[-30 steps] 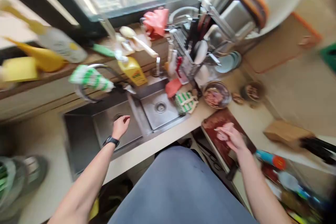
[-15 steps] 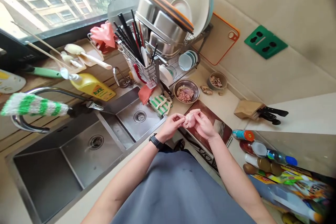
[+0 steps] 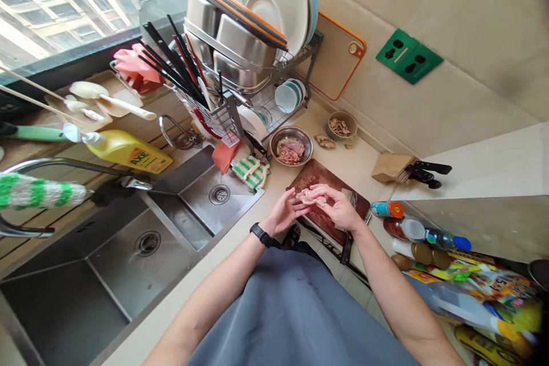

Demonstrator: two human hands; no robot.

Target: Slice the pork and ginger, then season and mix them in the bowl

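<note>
A cream kitchen countertop (image 3: 358,168) ran beside a double stainless-steel sink (image 3: 150,243) under a bright window; on it lay a dark reddish-brown wooden cutting board (image 3: 319,174), and just beyond that stood a round steel bowl (image 3: 300,132) holding pink chopped meat (image 3: 288,155). Above the board, a small pale-pink piece of raw meat (image 3: 309,197) sat between both hands — apparently clear of the wood, not resting on it; the left hand (image 3: 283,213), with a black wristwatch (image 3: 261,234) at its wrist, and the right hand (image 3: 338,210) met at it, their fingers (image 3: 326,193) curled and pinching it from either side, neither clenched into a fist nor released. The work in hand looked to be this close fingering of the meat; it called for both grips staying firm over the board.
</note>
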